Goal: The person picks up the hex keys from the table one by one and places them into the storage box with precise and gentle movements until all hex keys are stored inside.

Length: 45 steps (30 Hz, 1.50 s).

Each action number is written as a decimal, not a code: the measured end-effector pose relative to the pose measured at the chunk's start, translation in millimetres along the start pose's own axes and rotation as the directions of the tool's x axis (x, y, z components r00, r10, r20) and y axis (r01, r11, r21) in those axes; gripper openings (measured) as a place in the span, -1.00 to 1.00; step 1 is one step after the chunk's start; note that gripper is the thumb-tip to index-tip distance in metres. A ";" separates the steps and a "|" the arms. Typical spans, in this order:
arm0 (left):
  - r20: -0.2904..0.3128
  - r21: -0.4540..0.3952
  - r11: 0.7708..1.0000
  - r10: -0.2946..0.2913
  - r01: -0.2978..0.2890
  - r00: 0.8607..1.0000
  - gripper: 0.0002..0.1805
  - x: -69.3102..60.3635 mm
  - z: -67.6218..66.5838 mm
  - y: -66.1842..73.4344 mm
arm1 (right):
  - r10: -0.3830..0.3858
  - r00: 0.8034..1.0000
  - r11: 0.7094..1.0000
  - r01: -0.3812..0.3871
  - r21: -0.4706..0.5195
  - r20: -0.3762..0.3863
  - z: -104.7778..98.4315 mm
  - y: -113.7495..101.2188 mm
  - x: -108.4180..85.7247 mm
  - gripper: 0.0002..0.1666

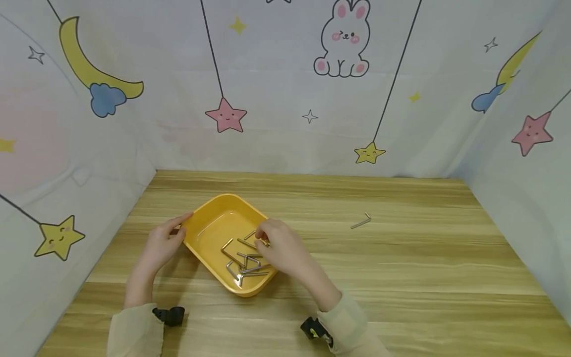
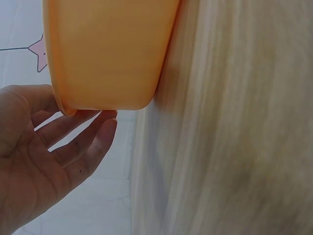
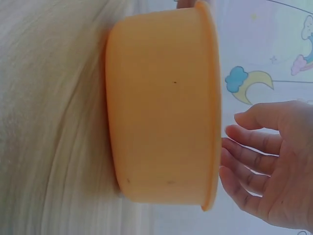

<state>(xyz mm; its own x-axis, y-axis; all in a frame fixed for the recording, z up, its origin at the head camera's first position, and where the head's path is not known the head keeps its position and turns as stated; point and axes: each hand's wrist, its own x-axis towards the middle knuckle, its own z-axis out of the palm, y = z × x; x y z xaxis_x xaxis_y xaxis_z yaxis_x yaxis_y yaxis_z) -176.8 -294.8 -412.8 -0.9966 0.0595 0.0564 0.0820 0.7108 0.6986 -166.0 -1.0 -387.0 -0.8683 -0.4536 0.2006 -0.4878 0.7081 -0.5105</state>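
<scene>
A yellow plastic bin (image 1: 209, 218) sits on the table with several metal hex keys (image 1: 233, 255) piled toward its near right end. At the bin's left corner, my left hand (image 1: 162, 243) touches the outside; in the left wrist view, its fingers (image 2: 100, 139) rest lightly curved against the wall near the rim. My right hand (image 1: 285, 248) is over the bin's right rim, its fingertips close above the keys. From the right wrist, the right fingers (image 3: 247, 156) look loosely bent, with nothing visible between them and the thumb; some tips are hidden behind the rim.
One more hex key (image 1: 362, 221) lies alone on the wood-patterned table (image 1: 401, 277), right of the bin. White cloth walls (image 1: 285, 148) with printed stars and a bunny enclose the table at the back and sides.
</scene>
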 end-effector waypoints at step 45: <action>0.000 -0.005 1.000 0.002 -0.002 1.000 -0.53 -0.2 0.0 0.3 | 0.078 0.978 0.996 -0.083 -0.017 -0.192 -26.3 49.2 -31.4 -0.93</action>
<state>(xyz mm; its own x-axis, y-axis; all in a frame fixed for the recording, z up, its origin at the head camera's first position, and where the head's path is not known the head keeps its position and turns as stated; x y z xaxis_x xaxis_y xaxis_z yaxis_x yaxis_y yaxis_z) -176.6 -294.5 -412.6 -0.9965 0.0613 0.0576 0.0841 0.7070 0.7022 -165.1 62.4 -396.4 -0.9047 -0.2846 0.3170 -0.4157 0.7526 -0.5107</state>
